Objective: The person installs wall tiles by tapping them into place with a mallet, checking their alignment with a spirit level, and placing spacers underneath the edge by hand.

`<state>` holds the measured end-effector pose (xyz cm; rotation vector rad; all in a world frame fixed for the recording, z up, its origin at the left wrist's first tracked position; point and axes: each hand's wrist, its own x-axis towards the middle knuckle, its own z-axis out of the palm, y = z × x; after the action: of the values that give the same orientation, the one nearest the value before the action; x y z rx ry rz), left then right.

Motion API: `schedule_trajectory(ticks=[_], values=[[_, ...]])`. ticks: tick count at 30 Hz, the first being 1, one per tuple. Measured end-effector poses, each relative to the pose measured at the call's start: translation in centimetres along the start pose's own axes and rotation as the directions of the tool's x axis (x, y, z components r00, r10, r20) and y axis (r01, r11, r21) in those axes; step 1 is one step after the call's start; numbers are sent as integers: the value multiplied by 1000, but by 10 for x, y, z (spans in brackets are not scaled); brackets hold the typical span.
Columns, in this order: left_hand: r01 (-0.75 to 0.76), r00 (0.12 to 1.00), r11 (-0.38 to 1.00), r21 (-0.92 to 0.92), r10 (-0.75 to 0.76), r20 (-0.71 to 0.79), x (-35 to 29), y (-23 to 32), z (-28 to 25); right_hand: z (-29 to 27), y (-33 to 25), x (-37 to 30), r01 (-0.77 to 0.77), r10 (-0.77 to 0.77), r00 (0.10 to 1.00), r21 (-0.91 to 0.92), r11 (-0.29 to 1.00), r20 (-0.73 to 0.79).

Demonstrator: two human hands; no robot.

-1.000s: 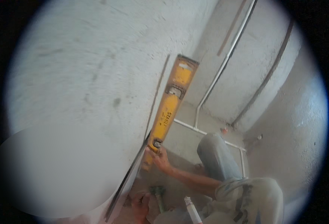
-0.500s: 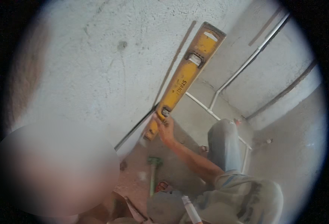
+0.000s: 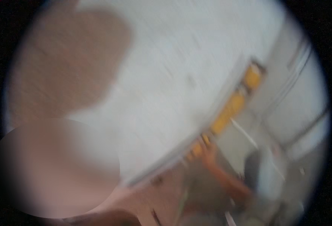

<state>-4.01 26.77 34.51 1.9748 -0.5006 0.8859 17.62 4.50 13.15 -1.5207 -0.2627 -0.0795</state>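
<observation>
My right hand (image 3: 209,151) is closed round the lower end of a long yellow spirit level (image 3: 226,115). The level stands slanted along a pale rough wall (image 3: 166,75), its far end up and to the right. Beside it a dark straight line (image 3: 158,164) runs down the wall to the lower left; whether this is a groove or a strip, the blur does not show. My right forearm (image 3: 230,180) comes in from the lower right. My left hand does not show; a blurred round patch covers the lower left.
White pipes (image 3: 246,134) run on the floor at the right. A bent trouser leg (image 3: 266,175) is near them. A brown patch (image 3: 68,64) covers the upper left of the wall. A smeared greenish handle (image 3: 182,197) and a white stick (image 3: 230,218) lie low in view.
The view has swung and is smeared; the level and my right hand now appear lower and farther right. More of the brown patch shows. My right hand keeps its hold on the level.
</observation>
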Motion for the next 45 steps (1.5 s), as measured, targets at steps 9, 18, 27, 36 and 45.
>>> schedule_trajectory(ticks=[9, 18, 27, 36, 45], values=[[-8, 995, 988, -157, -7, -96, 19, -16, 39, 16, -61, -10, 7, -47, 983, -224, 975, -175], [-132, 972, 981, -141, 100, -213, -11, -74, 26, 44, 0, -6, 93, -104, 993, -184, 978, -51], [-163, 968, 983, -78, 144, -207, -18, -116, 19, 49, 18, 1, 170, -178, 984, -266, 949, -5], [-113, 977, 992, -52, 101, -188, -15, -135, 12, 55, 1, -13, 313, -308, 949, -93, 945, 65], [-32, 976, 999, 27, 37, -213, -5, -139, 24, -8, 37, 51, 224, -230, 972, -126, 966, -41]])
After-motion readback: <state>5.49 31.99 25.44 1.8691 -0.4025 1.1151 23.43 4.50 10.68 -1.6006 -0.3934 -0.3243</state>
